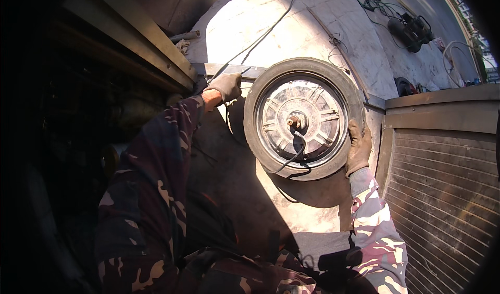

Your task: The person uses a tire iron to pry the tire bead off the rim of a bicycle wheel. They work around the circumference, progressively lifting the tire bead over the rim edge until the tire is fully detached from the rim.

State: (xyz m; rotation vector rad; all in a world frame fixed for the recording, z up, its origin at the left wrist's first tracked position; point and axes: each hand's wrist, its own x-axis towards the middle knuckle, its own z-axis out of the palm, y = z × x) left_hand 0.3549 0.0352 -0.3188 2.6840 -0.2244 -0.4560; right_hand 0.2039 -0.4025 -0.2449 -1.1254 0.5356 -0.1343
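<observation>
Only the head view here, so going off that. Main thing is a hub-motor wheel (321,165) with a black tire, sitting right between the two hands, face turned up at the camera. Can't tell if it's lying flat or tipped a bit.

Right hand (358,148), in a brown work glove, has the tire's edge: thumb side on the sidewall, the other fingers along the outside. Looks like a proper hold to me.

Left hand (227,87), also gloved, is just off the opposite side of the tire with its fingers curled in. There's a thin dark tip (245,70) poking out past those fingers, but I can't tell what it is or whether they're actually gripping it. A black cord (264,35) runs down from above to near that wrist.

Between both sets of fingers you've got the ribbed motor cover (278,104), and a motor cable (296,157) bending from the axle toward the tire's near edge.

Off to the right of the right fingers there's a ribbed metal panel (442,184). Well beyond them, up and right, sits a black air compressor (409,32). A big metal beam (138,31) slants along above and left of the left fingers.
</observation>
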